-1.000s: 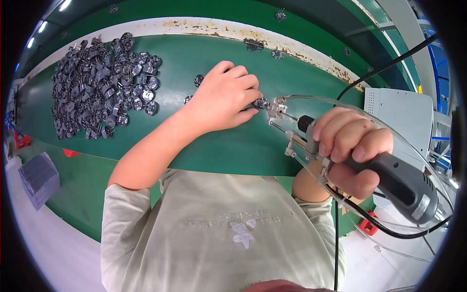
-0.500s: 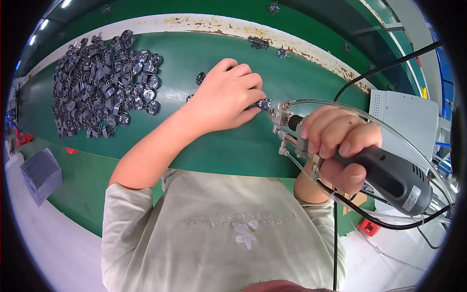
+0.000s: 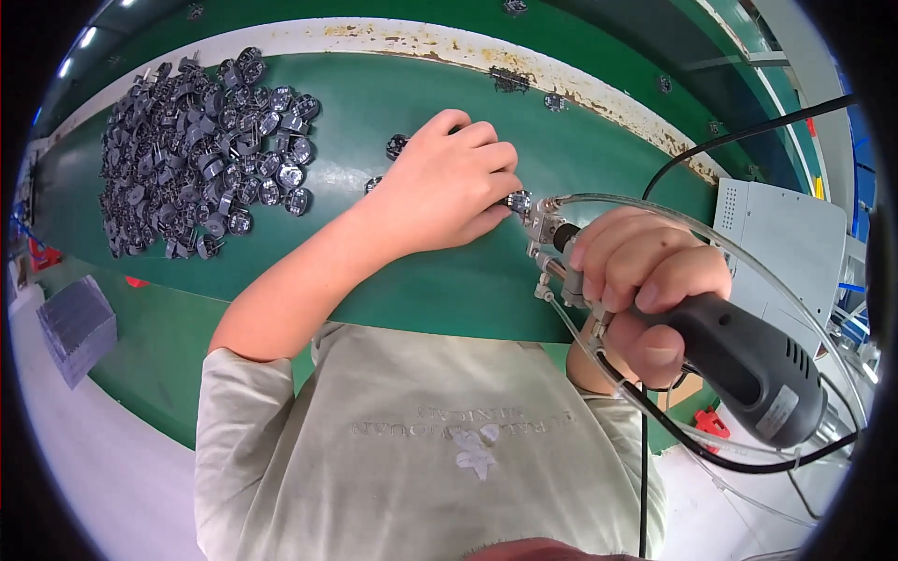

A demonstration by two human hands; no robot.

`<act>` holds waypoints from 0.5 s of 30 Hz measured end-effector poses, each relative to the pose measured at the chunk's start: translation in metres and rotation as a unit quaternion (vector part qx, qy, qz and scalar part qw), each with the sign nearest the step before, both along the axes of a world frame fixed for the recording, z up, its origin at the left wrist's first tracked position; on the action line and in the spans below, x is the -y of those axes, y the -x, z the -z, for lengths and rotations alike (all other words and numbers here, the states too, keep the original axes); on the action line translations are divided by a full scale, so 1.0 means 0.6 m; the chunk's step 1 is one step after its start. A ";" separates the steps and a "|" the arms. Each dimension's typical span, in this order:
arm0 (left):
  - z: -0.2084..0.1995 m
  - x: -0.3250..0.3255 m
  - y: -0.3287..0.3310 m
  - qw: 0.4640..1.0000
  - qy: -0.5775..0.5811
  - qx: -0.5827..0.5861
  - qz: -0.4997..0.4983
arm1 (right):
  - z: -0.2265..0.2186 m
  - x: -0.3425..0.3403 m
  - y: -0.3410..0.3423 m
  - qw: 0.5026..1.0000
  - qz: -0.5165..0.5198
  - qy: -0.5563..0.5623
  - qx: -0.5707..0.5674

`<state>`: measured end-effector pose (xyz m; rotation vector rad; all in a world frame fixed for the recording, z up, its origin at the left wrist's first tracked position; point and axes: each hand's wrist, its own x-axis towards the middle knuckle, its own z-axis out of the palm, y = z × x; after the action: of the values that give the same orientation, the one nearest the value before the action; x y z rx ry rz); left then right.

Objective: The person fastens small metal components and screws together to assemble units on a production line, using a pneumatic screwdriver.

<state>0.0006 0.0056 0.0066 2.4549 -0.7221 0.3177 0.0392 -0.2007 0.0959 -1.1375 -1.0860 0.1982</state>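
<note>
My left hand (image 3: 456,182) is closed above the green table, fingers bent, pinching a small round dark part (image 3: 517,200) with a shiny face. In my right hand (image 3: 650,266) is a dark grey electric screwdriver (image 3: 748,365), gripped around its body with the thumb below. Its metal head (image 3: 541,222) reaches up to the small part and appears to touch it; the exact contact is too small to tell. A clear hose (image 3: 655,199) runs into that head. Two more dark parts, one of them (image 3: 398,146) near the knuckles, lie beside my left hand, partly hidden.
A large pile of similar dark round parts (image 3: 201,159) covers the table's left. A worn white ledge (image 3: 393,35) borders the far edge. At the right stand a grey box-shaped machine (image 3: 776,243) and a black cable (image 3: 748,126). A wrapped block (image 3: 79,327) sits at lower left.
The screwdriver's rear end has swung slightly down, with its head closer against the part. My left hand has shifted a little to the right with the part still pinched.
</note>
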 end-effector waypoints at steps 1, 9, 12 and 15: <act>0.001 0.001 0.001 1.000 0.001 -0.003 0.002 | -0.001 -0.004 0.003 1.000 0.010 0.002 0.001; -0.007 0.003 0.003 1.000 -0.005 0.012 0.021 | 0.012 -0.030 0.014 0.997 0.068 0.017 0.024; 0.000 0.008 0.008 0.999 0.008 0.024 0.019 | 0.003 -0.031 0.028 0.997 0.077 0.006 -0.016; -0.028 0.002 0.012 0.999 -0.029 0.023 0.009 | -0.023 0.011 0.034 0.988 0.097 -0.117 -0.021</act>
<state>-0.0065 0.0043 0.0233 2.5017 -0.7837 0.3524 0.0189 -0.2074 0.1097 -1.0151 -0.9272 -0.0576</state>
